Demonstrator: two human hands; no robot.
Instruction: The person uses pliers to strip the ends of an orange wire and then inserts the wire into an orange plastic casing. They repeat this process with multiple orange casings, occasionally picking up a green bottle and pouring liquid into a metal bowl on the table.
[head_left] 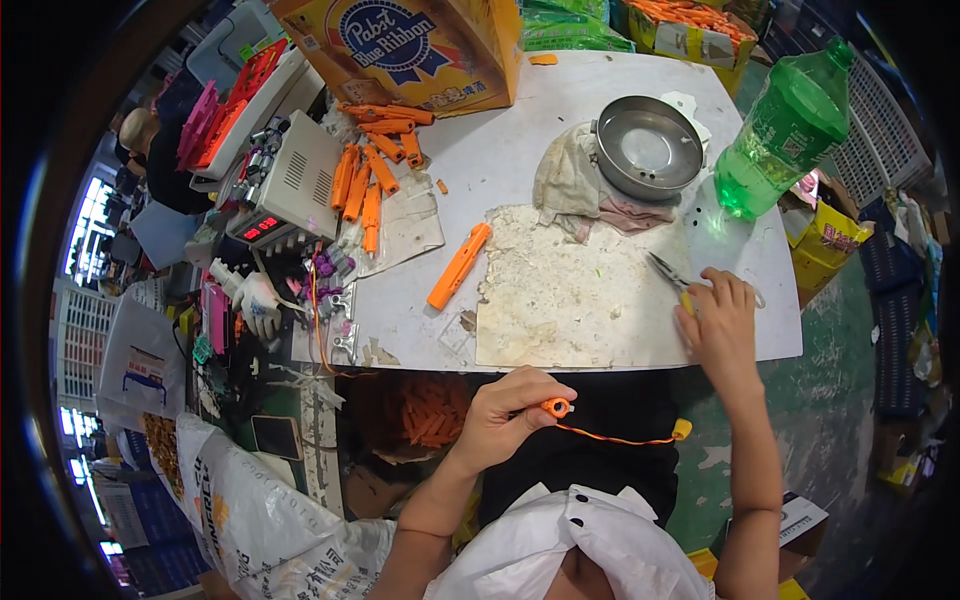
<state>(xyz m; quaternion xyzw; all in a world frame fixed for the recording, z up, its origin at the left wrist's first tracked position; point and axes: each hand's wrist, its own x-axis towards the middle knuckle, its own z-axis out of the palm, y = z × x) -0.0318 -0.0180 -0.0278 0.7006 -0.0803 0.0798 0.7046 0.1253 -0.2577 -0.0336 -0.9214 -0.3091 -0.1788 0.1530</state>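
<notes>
The left hand [512, 408] has its fingers closed around an orange casing [557, 407], its end poking past thumb and forefinger, near the front edge of the desk [410, 320]; a red-and-yellow wire [620, 440] trails rightward. The right hand's [722, 322] fingers spread over pliers [671, 273] near the right edge, grip unclear.

Bright light washes the white tabletop [585, 85], while the loose orange plastic pieces [435, 410] beneath it, lower centre, sit in shade. The pale windows [92, 235] at far left burn out. A clear green plastic bottle [785, 130], upper right, casts a green glow. The left hand [512, 412] and right hand [718, 325] look sharp; fisheye distortion bends the blurrier, black-rimmed edges.
</notes>
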